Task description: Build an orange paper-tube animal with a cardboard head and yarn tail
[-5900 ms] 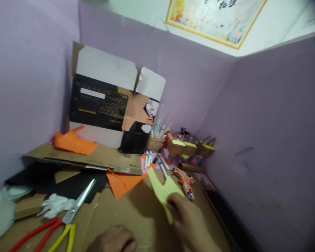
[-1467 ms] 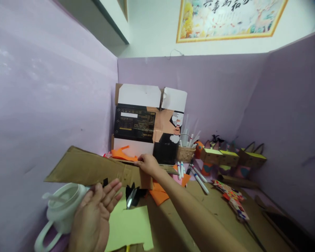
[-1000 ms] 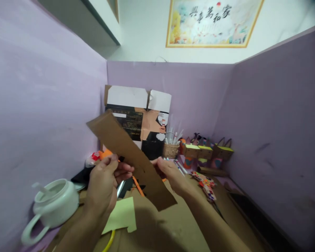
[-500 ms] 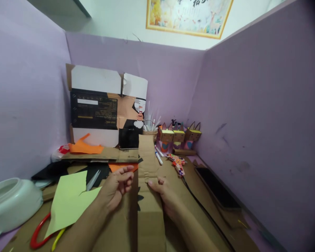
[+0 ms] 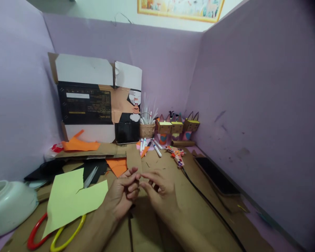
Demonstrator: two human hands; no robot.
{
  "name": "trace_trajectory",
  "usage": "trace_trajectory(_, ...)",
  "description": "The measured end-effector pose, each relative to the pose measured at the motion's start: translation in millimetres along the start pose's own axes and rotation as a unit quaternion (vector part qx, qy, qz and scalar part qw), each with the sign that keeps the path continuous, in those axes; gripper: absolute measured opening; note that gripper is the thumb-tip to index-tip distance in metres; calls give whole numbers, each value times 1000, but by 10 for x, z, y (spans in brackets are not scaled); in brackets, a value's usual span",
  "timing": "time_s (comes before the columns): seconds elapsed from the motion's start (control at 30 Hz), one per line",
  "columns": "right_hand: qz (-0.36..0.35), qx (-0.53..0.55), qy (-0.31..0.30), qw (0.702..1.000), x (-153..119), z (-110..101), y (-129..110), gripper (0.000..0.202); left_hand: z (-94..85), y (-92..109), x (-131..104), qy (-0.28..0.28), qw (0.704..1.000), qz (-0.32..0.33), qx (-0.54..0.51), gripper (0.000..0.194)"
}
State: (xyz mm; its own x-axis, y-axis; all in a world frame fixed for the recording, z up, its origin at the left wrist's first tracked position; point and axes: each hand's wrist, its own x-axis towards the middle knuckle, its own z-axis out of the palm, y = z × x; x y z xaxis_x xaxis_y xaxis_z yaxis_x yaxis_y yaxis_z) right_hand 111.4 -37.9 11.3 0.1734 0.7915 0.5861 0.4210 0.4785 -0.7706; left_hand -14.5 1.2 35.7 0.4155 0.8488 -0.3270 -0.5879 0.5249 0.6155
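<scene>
My left hand (image 5: pixel 126 196) is closed, its thumb and fingertips pressed together above the work surface. My right hand (image 5: pixel 160 194) pinches right at the left fingertips, the two hands touching. Whatever lies between the fingers is too small or hidden to make out. Beneath the hands is a folded brown cardboard strip (image 5: pixel 144 229), partly covered by them. To the left, light yellow paper (image 5: pixel 63 196) lies over a pair of scissors (image 5: pixel 68 241) with red and yellow handles, whose blades stick out beyond it.
A hot glue gun (image 5: pixel 177 157) with a black cord lies right of centre, beside a dark phone (image 5: pixel 216 175). Markers (image 5: pixel 156 150), a pen basket (image 5: pixel 147 130) and small cardboard animal figures (image 5: pixel 170 127) stand behind. A white bowl (image 5: pixel 10 206) sits far left; a flattened box (image 5: pixel 86 105) leans behind.
The cardboard strip has gone down from its raised position to beneath my hands. My right hand has let go of it and come to my left fingertips. The view has tilted slightly down.
</scene>
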Motion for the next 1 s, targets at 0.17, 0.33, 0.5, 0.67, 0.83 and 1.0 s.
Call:
trace_trajectory(0.17,-63,-46,37,996,-44,73,67,14,53,-116,-6,58,998,32,13,15)
trace_trajectory(0.33,-23,1,47,999,-21,74,171,15,82,-138,-27,59,998,29,-6,17)
trace_trajectory(0.5,29,5,46,999,2,72,182,15,88,-158,-39,63,997,21,-24,19)
trace_trajectory(0.67,73,-62,39,995,38,11,190,18,96,-204,-38,54,997,44,22,16)
trace_trajectory(0.83,68,-79,-7,995,50,-28,222,19,67,-211,-31,16,991,85,104,21)
trace_trajectory(1.0,123,-6,-33,992,89,-8,239,22,-10,-129,49,40,964,162,208,29)
